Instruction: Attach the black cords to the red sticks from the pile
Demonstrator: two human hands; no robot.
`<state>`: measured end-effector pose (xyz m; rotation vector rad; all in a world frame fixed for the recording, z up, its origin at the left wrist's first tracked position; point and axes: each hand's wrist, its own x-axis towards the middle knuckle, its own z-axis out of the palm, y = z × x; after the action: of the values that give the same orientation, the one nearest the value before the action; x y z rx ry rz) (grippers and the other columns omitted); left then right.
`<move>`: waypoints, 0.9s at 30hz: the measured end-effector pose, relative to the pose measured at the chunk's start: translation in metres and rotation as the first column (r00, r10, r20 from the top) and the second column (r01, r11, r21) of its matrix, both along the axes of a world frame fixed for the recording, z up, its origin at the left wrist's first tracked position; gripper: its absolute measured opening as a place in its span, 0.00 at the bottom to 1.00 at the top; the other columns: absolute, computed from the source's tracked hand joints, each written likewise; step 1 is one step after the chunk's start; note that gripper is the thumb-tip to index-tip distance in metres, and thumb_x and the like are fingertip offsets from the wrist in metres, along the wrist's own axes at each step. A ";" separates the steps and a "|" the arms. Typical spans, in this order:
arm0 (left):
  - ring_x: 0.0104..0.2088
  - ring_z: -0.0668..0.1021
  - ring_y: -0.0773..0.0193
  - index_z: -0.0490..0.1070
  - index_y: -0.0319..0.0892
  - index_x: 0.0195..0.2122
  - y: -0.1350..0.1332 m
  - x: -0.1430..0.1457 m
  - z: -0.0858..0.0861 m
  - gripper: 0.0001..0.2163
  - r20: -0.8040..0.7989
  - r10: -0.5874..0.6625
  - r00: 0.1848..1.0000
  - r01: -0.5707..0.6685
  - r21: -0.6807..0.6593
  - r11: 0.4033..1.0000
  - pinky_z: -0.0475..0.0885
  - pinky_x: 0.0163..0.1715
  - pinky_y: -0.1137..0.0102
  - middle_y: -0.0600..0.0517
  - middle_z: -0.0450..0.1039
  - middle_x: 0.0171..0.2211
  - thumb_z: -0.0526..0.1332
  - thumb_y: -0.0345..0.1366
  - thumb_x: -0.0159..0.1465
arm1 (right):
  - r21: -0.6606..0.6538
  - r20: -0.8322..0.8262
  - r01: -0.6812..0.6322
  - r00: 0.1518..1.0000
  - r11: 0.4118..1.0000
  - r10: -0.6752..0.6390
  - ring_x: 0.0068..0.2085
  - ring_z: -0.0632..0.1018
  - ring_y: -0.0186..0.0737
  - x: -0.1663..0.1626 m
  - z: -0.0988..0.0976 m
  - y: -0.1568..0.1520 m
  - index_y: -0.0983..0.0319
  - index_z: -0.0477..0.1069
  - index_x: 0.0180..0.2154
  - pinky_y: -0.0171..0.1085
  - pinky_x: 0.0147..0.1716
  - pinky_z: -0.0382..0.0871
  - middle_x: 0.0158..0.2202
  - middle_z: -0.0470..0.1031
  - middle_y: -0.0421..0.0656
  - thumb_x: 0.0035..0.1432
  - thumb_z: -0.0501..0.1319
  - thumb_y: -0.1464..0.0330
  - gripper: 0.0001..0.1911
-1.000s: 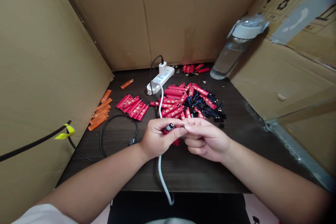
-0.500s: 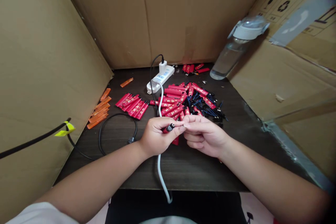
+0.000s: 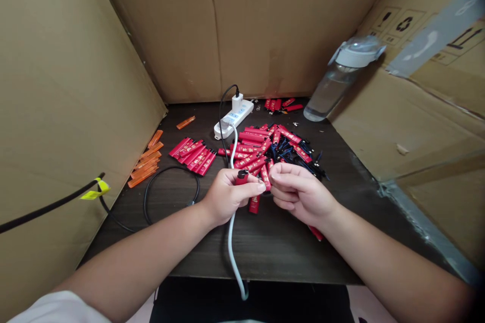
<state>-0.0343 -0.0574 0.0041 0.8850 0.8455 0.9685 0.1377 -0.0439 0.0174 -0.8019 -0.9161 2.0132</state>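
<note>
My left hand [image 3: 227,197] is closed around a red lighter [image 3: 241,177], whose black top points up. A tiny metallic piece [image 3: 260,180] shows at the tip of that hand's thumb; its kind is too small to tell. My right hand [image 3: 301,192] is just to the right, a small gap away, with thumb and forefinger pinched together. Whatever its fingers hold, if anything, I cannot make out. Behind both hands lies a heap of red lighters [image 3: 252,149] with gold lettering. Black parts with blue wires [image 3: 284,149] are tangled along the heap's right side.
A row of red lighters [image 3: 193,154] and several orange strips [image 3: 146,164] lie left. A white power strip [image 3: 234,118] has a white cable [image 3: 232,247] running under my left hand. A water bottle [image 3: 333,86] stands back right. Cardboard walls [image 3: 182,35] enclose the table.
My hands have drawn slightly apart after touching at the fingertips. The lighter in my left hand now stands more upright. The view has shifted a little.
</note>
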 end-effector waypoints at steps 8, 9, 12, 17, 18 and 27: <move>0.16 0.59 0.76 0.73 0.36 0.20 -0.001 -0.003 0.004 0.10 -0.218 -0.032 0.975 0.062 0.134 0.989 0.53 0.19 0.75 0.59 0.59 0.14 0.69 0.37 0.50 | 0.388 0.407 -0.054 0.906 0.920 -0.118 0.17 0.59 0.25 0.001 0.001 -0.006 0.65 0.72 0.30 0.29 0.16 0.50 0.19 0.65 0.36 0.53 0.66 0.61 0.12; 0.17 0.60 0.76 0.73 0.36 0.20 -0.002 -0.003 0.006 0.10 -0.260 -0.029 0.965 0.073 0.161 0.984 0.55 0.20 0.75 0.59 0.60 0.14 0.69 0.37 0.51 | 0.427 0.443 -0.079 0.887 0.901 -0.132 0.18 0.61 0.26 0.001 0.002 -0.006 0.65 0.72 0.30 0.29 0.17 0.53 0.20 0.66 0.37 0.54 0.65 0.61 0.12; 0.20 0.64 0.73 0.73 0.36 0.19 -0.002 -0.002 0.010 0.10 -0.364 -0.020 0.931 0.113 0.235 0.965 0.58 0.22 0.74 0.56 0.63 0.15 0.65 0.36 0.54 | 0.517 0.510 -0.143 0.843 0.844 -0.170 0.23 0.66 0.30 0.002 0.004 -0.006 0.65 0.71 0.28 0.31 0.23 0.60 0.22 0.69 0.39 0.55 0.64 0.62 0.12; 0.20 0.66 0.71 0.73 0.35 0.19 -0.003 -0.002 0.013 0.10 -0.433 0.002 0.901 0.135 0.284 0.949 0.60 0.23 0.73 0.55 0.65 0.16 0.63 0.35 0.55 | 0.609 0.556 -0.204 0.799 0.766 -0.229 0.24 0.67 0.31 0.001 0.005 -0.007 0.64 0.70 0.29 0.31 0.24 0.62 0.23 0.70 0.40 0.58 0.60 0.65 0.10; 0.20 0.66 0.72 0.72 0.35 0.19 -0.002 -0.002 0.013 0.10 -0.428 0.005 0.904 0.130 0.284 0.950 0.60 0.23 0.73 0.55 0.65 0.16 0.64 0.34 0.55 | 0.632 0.549 -0.205 0.800 0.747 -0.244 0.24 0.67 0.31 0.001 0.005 -0.008 0.64 0.69 0.29 0.30 0.24 0.63 0.24 0.70 0.39 0.59 0.60 0.66 0.09; 0.15 0.53 0.77 0.72 0.37 0.28 0.000 -0.007 0.003 0.10 0.110 -0.227 0.968 0.225 0.035 0.974 0.47 0.15 0.76 0.62 0.51 0.13 0.66 0.39 0.57 | 0.855 0.342 -0.107 0.852 0.508 -0.396 0.28 0.72 0.31 0.005 -0.002 -0.007 0.62 0.69 0.32 0.30 0.30 0.67 0.27 0.72 0.39 0.61 0.58 0.72 0.04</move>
<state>-0.0413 -0.0571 0.0072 0.9152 0.6224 0.8214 0.1423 -0.0512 0.0150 -0.7624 -1.8690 0.9034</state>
